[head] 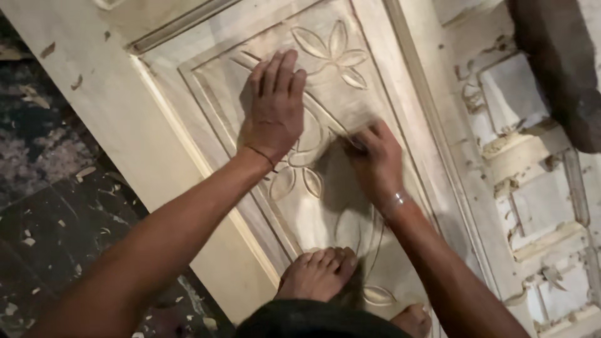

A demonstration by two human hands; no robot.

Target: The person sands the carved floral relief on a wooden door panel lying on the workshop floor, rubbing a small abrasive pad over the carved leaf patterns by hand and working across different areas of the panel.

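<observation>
A pale wooden door panel (206,94) lies flat, carved with flower and leaf shapes (335,50). My left hand (273,109) rests flat on the carving, fingers together and pointing away from me. My right hand (375,159) is curled just to its right, pinching what looks like a small dark tool (354,144) against the wood; the tool is mostly hidden by the fingers. A thin bangle circles my right wrist. My bare foot (319,275) stands on the panel below the hands, and the toes of the other foot (413,319) show at the bottom edge.
Dark patterned floor (50,213) strewn with wood chips lies to the left. More pale carved woodwork with square recesses (538,206) sits at the right, littered with shavings. A dark object (557,75) fills the upper right corner.
</observation>
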